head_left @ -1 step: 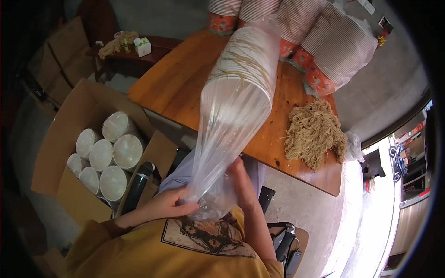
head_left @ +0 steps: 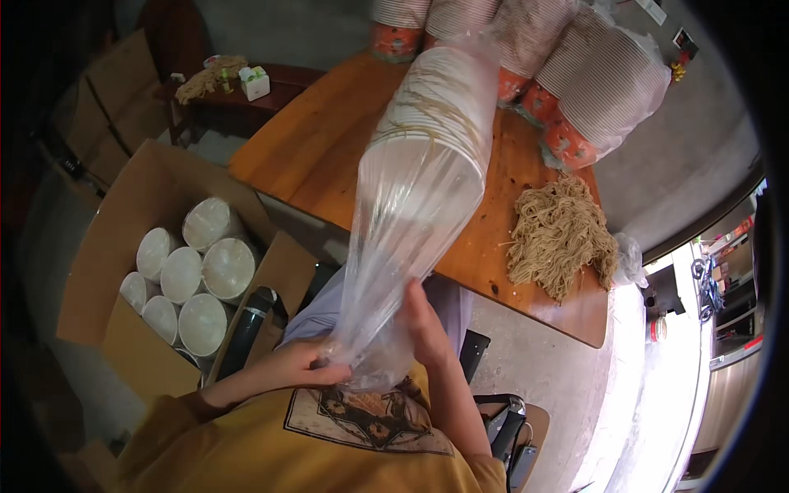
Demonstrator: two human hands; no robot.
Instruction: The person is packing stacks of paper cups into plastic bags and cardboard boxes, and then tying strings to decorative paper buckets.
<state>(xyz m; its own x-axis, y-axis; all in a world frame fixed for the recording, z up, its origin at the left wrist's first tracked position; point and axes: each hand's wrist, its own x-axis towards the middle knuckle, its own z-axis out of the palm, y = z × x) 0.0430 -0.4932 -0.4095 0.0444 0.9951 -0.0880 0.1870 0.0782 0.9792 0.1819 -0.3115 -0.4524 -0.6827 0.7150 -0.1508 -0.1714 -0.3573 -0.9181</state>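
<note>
A stack of nested white paper tubs (head_left: 444,103) lies in a clear plastic bag (head_left: 394,222), its open rim toward me. Tan strands wrap around the stack. The bag's loose end stretches down to my lap. My left hand (head_left: 308,364) is closed on that gathered end, thumb and fingers pinching the film. On the other side, my right hand (head_left: 426,324) rests against the film with its fingers stretched upward, slightly blurred. A tangled heap of tan strands (head_left: 563,238) lies on the wooden table (head_left: 304,148), right of the bag.
Bagged stacks of orange-based tubs (head_left: 608,90) stand along the table's far side. At my left, an open cardboard box (head_left: 90,279) holds several white tub stacks (head_left: 181,275). A dark bench (head_left: 288,80) with a tissue box (head_left: 255,82) is behind it.
My right hand has shifted slightly up along the film. The left hand keeps its pinch, and the stack stays where it was.
</note>
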